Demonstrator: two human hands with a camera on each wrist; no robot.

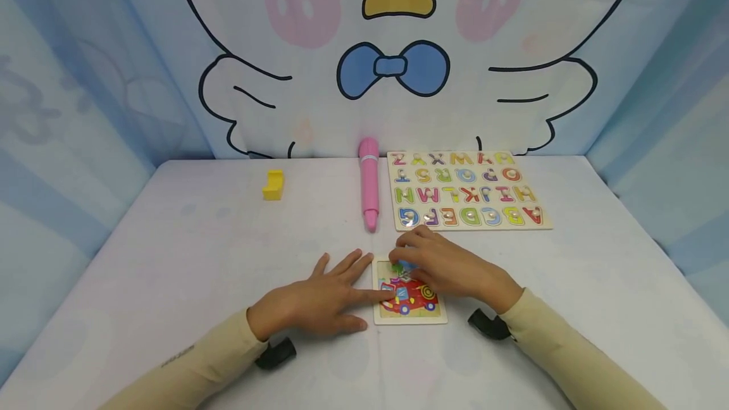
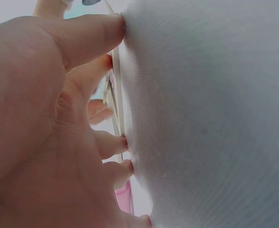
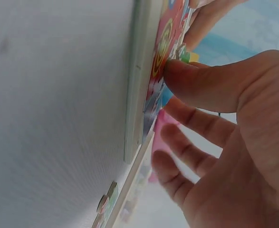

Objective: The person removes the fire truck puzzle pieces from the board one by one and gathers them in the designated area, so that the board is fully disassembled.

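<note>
A small framed jigsaw puzzle (image 1: 410, 320) with a red car picture lies on the table in the head view. My left hand (image 1: 324, 299) is spread flat at its left side, the index fingertip resting on the car. In the left wrist view, the left hand's thumb (image 2: 94, 38) and other fingertips touch the cloth beside the frame. Over the upper part of the puzzle, my right hand (image 1: 447, 266) pinches a puzzle piece (image 1: 397, 267) showing green and blue. The right wrist view shows the piece's green edge (image 3: 185, 57) raised off the board near the thumb, partly hidden by the fingers.
Behind the puzzle lie a thick pink pen (image 1: 369, 185) and a wooden alphabet board (image 1: 469, 193) with pegged letters. A small yellow block (image 1: 274, 185) stands at the back left. A printed curtain (image 1: 319, 106) hangs along the table's far edge.
</note>
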